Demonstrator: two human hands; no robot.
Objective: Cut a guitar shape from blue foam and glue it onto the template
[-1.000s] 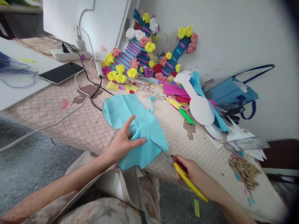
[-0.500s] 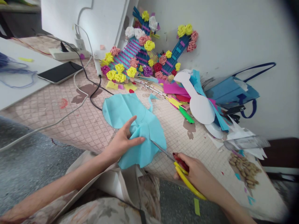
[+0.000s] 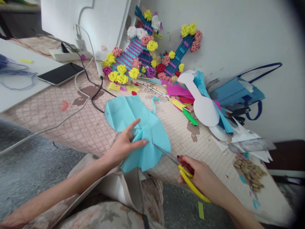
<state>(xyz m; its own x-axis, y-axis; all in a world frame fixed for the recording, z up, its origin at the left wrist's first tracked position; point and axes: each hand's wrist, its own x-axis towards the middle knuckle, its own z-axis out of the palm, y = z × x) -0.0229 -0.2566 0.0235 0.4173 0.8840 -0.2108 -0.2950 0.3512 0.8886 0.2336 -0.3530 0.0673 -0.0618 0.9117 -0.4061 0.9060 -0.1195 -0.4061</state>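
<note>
Workpiece: the light-blue sheet lies creased on the tabletop, with its near edge reaching the front of the tabletop.

1. Support. The left hand rests on the sheet with thumb and forefinger spread apart. Its other fingers are hidden; whether they pinch the material cannot be told. Flatten the fold beside the thumb before closing the blades, as a doubled layer would likely spoil the edge.

2. Cutting. The right hand is wrapped around the handles of the scissors. The blades lie along the right part of the sheet, tips just beside the left thumb. Use long, even strokes and avoid snapping the tips shut, which may leave a jagged step.

3. Guidance. A thin dark line runs from the tips into the sheet; whether it is a mark or a crease is unclear. Rotate the sheet to the blades on curves, with the right wrist straight.

4. Clearance. Hold the left thumb out of the blade path. Move the black cable, which meets the sheet's left edge, before turning the sheet.
</note>
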